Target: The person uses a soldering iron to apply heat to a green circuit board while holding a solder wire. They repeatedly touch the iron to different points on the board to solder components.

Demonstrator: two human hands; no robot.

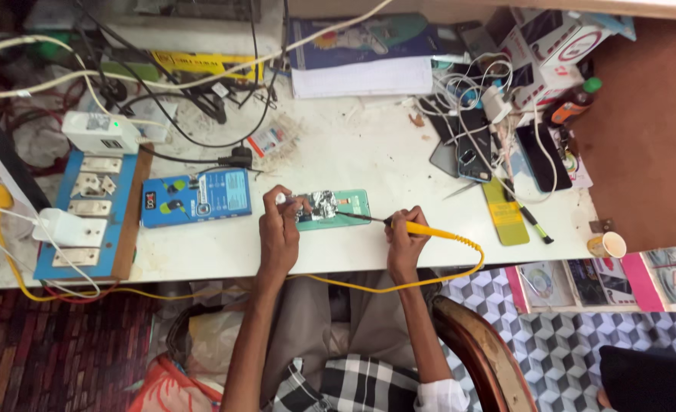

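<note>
**Head view: two hands at an opened phone on a cluttered white bench**

Head camera looks down on a white bench (368, 160) with a person seated at its near edge. The left hand (279, 229) is closed on the left end of an opened phone (334, 209), fingers curled over its edge; the phone lies flat near the front of the bench, its green inside and a silvery patch facing up. The right hand (405, 240) is clamped around the yellow handle of a soldering iron (399, 222), whose dark tip reaches toward the phone's right part; whether the tip touches it is hard to tell. A yellow cord (429, 282) loops from the handle below the bench edge. Just left of the phone lies a blue box (197, 198), beside a blue board of wall switches (90, 206). Other phones and white cables (475, 130) are piled at the far right, with a paper cup (607, 245) near the corner.
</note>
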